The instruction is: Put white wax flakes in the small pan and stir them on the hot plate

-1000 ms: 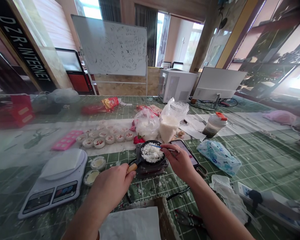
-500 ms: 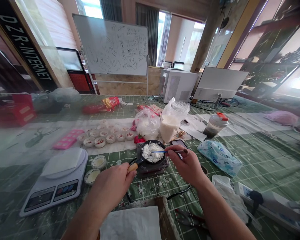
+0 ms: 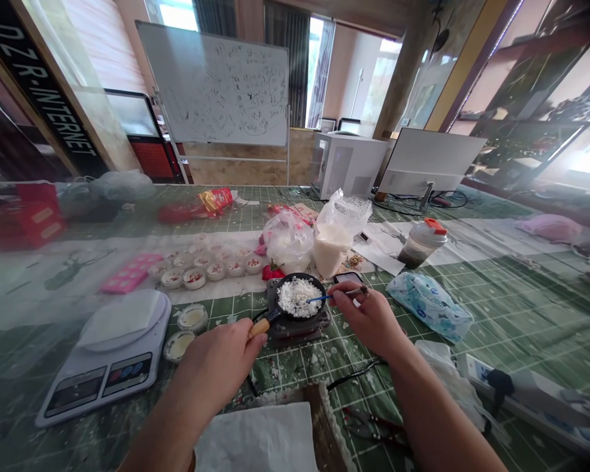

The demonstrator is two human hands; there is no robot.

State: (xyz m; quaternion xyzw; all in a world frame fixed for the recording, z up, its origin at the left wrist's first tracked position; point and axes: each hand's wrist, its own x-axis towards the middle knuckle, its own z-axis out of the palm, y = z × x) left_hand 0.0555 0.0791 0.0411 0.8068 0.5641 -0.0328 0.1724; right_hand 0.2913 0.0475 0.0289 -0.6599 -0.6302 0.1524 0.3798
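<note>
A small black frying pan sits on a dark, square hot plate, with white flakes heaped inside it. My left hand is closed around the pan's wooden handle. In my right hand is a thin blue stick, pinched between thumb and fingers, its tip among the flakes. A phone lies partly hidden behind my right hand. Just left of the pan stand two small cups of pale, smooth filling.
Kitchen scale at left; pink mould and several filled cups behind. Bags of white material stand beyond the pan. At right are a shaker bottle, wipes pack and power strip. Pliers lie in front.
The blue stick's tip has shifted slightly right and down within the flakes, and my right hand has moved a little right. My left hand keeps its hold on the handle.
</note>
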